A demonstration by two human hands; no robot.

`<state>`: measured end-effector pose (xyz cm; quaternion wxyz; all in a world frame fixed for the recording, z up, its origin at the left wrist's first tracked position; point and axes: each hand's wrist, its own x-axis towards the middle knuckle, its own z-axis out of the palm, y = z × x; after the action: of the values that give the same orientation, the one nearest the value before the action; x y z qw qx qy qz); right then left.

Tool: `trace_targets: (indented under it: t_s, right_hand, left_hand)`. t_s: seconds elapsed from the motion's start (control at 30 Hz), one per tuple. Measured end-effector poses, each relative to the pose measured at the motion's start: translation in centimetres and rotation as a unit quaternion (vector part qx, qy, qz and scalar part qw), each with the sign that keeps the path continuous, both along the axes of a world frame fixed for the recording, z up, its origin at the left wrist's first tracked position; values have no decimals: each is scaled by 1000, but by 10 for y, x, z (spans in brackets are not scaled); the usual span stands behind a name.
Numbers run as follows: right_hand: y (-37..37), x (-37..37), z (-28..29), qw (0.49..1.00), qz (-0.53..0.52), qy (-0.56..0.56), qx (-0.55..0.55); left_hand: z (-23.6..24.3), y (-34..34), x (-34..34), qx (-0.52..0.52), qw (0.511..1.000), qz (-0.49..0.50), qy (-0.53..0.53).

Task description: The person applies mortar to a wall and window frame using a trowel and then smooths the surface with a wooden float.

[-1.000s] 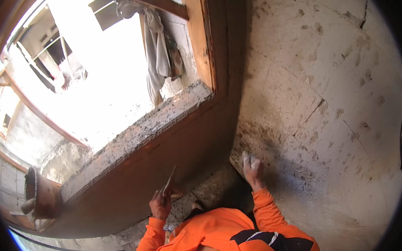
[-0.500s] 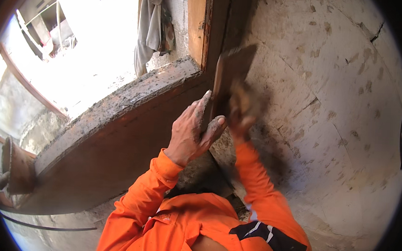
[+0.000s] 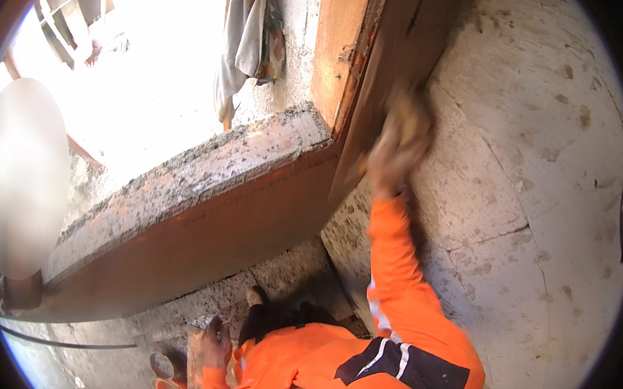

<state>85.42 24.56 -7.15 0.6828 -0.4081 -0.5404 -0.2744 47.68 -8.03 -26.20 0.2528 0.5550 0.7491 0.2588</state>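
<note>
Raised to the corner right of the window opening, my right hand (image 3: 391,162) is closed on a tan, motion-blurred tool (image 3: 412,121), which looks like a plasterer's float. Its brown flat part is smeared against the narrow wall strip (image 3: 379,106) beside the wooden frame (image 3: 339,48). My left hand (image 3: 216,343) hangs low on the left of my body. Its fingers look loosely apart, next to an upright piece of wood (image 3: 195,361); whether it touches the wood is unclear.
A rough, cement-spattered sill (image 3: 201,157) tops the smooth brown wall (image 3: 203,252). Cloths (image 3: 245,46) hang past the opening. The pale, cracked wall (image 3: 509,184) stands on the right. Round orange-rimmed things (image 3: 171,386) lie low left. A blurred oval hides part of the far left.
My left hand has dropped from beside the tool to low on my left. My right hand has moved slightly up with the tool. The view has shifted.
</note>
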Motion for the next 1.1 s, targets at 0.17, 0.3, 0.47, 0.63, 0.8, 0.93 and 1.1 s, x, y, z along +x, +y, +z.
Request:
trace_targets:
  t_s: [0.17,0.3,0.47,0.63,0.8,0.93,1.1]
  right_hand:
    - [-29,17,-202,977,93,81,-176]
    - [6,15,-35,998,35,-4,-48]
    - [-31,27,236,966,211,-36,-146]
    - [15,15,76,998,-19,-54,35]
    - [-79,13,-261,832,151,201,-494]
    - [-162,-10,-318,804,170,223,-525]
    - [-211,-14,-319,742,266,178,-590]
  left_hand:
    - [1,23,-2,-21,999,49,3]
    - [3,77,16,81,996,-18,-44]
    - [15,128,37,142,982,-123,-20]
    - [3,105,35,127,989,-76,-26]
    - [-38,44,-1,54,997,-19,42]
    - [-74,-49,-38,-164,975,150,16]
    - [-190,-202,-65,-359,889,283,2]
